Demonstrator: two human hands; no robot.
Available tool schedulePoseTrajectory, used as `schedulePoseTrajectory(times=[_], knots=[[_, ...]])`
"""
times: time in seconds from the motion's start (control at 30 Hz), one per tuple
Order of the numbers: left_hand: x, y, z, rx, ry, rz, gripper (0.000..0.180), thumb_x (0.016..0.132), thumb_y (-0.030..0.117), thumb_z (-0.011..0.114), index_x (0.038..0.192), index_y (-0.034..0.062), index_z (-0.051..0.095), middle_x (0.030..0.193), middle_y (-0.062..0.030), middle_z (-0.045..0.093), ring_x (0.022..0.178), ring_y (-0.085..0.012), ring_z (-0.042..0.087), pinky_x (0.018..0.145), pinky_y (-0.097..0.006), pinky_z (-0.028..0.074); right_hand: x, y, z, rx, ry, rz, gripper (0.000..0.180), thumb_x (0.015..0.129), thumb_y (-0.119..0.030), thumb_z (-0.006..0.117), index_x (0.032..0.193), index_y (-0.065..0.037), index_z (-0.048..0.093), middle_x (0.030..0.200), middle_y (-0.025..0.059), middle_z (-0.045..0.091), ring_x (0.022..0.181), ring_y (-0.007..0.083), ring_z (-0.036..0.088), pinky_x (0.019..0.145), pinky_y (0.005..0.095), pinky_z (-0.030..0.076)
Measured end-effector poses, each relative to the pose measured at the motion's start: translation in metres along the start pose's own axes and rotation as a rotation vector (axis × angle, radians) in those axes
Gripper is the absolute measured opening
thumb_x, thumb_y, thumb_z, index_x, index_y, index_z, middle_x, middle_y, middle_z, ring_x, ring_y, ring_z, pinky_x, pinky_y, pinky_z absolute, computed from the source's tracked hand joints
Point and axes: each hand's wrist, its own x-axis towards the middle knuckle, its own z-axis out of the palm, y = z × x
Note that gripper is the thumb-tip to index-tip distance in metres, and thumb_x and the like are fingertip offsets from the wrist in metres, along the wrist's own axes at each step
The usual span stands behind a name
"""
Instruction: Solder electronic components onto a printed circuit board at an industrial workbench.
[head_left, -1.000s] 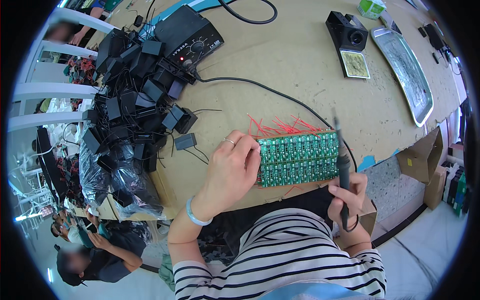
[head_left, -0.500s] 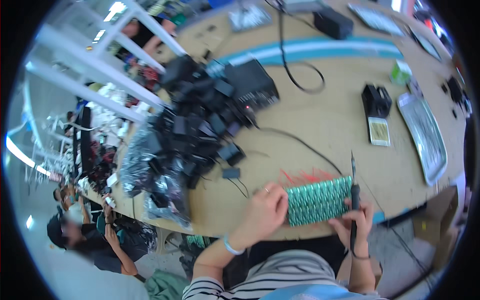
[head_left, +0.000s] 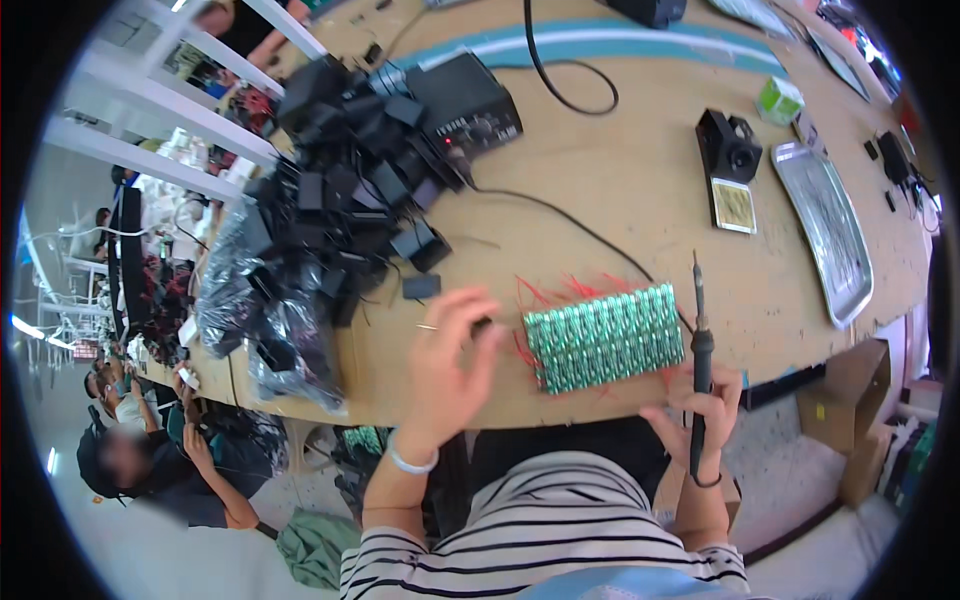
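My right hand (head_left: 715, 405) grips a soldering iron (head_left: 703, 350) by its dark handle, tip pointing up and away from me. Just left of the iron, a panel of green circuit boards (head_left: 605, 338) lies on the table, with thin red wires (head_left: 575, 288) sticking out along its far and left edges. My left hand (head_left: 455, 365) is off the panel, to its left, with thumb and fingers apart. A small dark spot shows between its fingertips; I cannot tell whether it is a part behind them. Beyond that hand lies a small flat black piece (head_left: 421, 287).
A heap of black plastic housings (head_left: 350, 190) and clear plastic bags (head_left: 290, 340) fill the left side, by a black soldering station (head_left: 465, 105). At right stand an iron holder (head_left: 728, 150) with a tip-cleaning pad (head_left: 734, 206) and a metal tray (head_left: 825, 235). Another person (head_left: 150, 465) sits at far left.
My left hand has let go of the panel's left edge and moved left, its fingers spreading. The right hand still holds the iron, now apart from the panel's right edge. The whole view has shifted.
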Motion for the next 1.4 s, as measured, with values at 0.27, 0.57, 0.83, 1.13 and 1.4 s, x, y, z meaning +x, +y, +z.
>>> schedulePoseTrajectory(times=[0.27,0.57,0.83,1.13,1.4], knots=[[-0.076,-0.042,0.008,-0.517,0.051,-0.176,0.051,0.106,0.019,0.050,0.147,-0.0091,0.038,0.148,-0.0254,0.049,0.138,-0.0336,0.049,0.117,-0.046,0.037,0.000,-0.005,-0.001,0.011,-0.003,-0.003,0.048,0.071,-0.033,0.094,0.094,-0.016,0.056,0.106,0.0094,0.058,0.100,0.0257,0.059,0.081,0.0377,0.050],[-0.040,-0.039,0.033,-0.626,0.386,-0.362,0.031,0.103,0.000,0.056,0.134,-0.0013,0.048,0.113,-0.0101,0.056,0.099,-0.0171,0.064,0.088,-0.029,0.052,-0.005,-0.013,-0.001,0.059,-0.020,-0.029,0.045,0.074,-0.030,0.093,0.095,-0.016,0.055,0.108,0.0098,0.053,0.098,0.0246,0.061,0.078,0.0374,0.052],[-0.071,-0.020,0.047,-0.294,0.310,-0.242,0.032,0.110,0.012,0.040,0.129,-0.0065,0.058,0.122,-0.0162,0.061,0.119,-0.0241,0.058,0.103,-0.036,0.046,-0.004,-0.017,-0.003,0.130,-0.123,-0.038,0.040,0.080,-0.034,0.089,0.095,-0.013,0.058,0.102,0.0110,0.055,0.088,0.0248,0.062,0.073,0.0358,0.051],[-0.077,-0.014,0.039,-0.143,0.012,-0.035,0.022,0.093,-0.007,0.064,0.111,-0.0005,0.074,0.099,-0.0115,0.066,0.083,-0.0210,0.064,0.070,-0.029,0.052,-0.005,-0.009,-0.004,0.251,-0.111,-0.068,0.047,0.103,-0.052,0.055,0.112,-0.007,0.065,0.080,0.0086,0.061,0.063,0.0201,0.063,0.057,0.0307,0.049],[-0.029,-0.003,0.036,-0.238,-0.055,-0.037,0.021,0.086,-0.005,0.075,0.105,0.0036,0.077,0.089,-0.0055,0.063,0.062,-0.0072,0.054,0.052,-0.021,0.042,0.004,-0.018,-0.004,0.282,-0.185,-0.055,0.023,0.098,-0.025,0.067,0.097,-0.002,0.070,0.075,0.0093,0.067,0.057,0.0234,0.063,0.054,0.0329,0.051]])
